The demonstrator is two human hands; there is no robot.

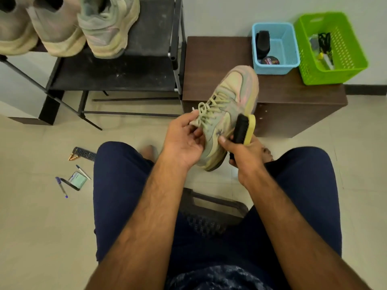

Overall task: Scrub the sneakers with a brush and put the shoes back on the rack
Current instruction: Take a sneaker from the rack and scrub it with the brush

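Note:
A pale green, pink and cream sneaker (230, 101) is held in the air over my knees, toe pointing away from me. My left hand (184, 141) grips it around the tongue and heel side, fingers curled near the laces. My right hand (245, 158) grips a brush (244, 128) with black bristles and a yellow back, and the bristles lie against the sneaker's right side. Three matching sneakers (104, 24) stand on the top shelf of the black shoe rack (117, 74) at the upper left.
A brown wooden bench (293, 97) stands behind the sneaker and carries a blue basket (291, 61) and a green basket (343, 72). On the floor at the left lie a remote (84, 152), pens (61, 187) and a small packet. I sit on a dark stool (211, 210).

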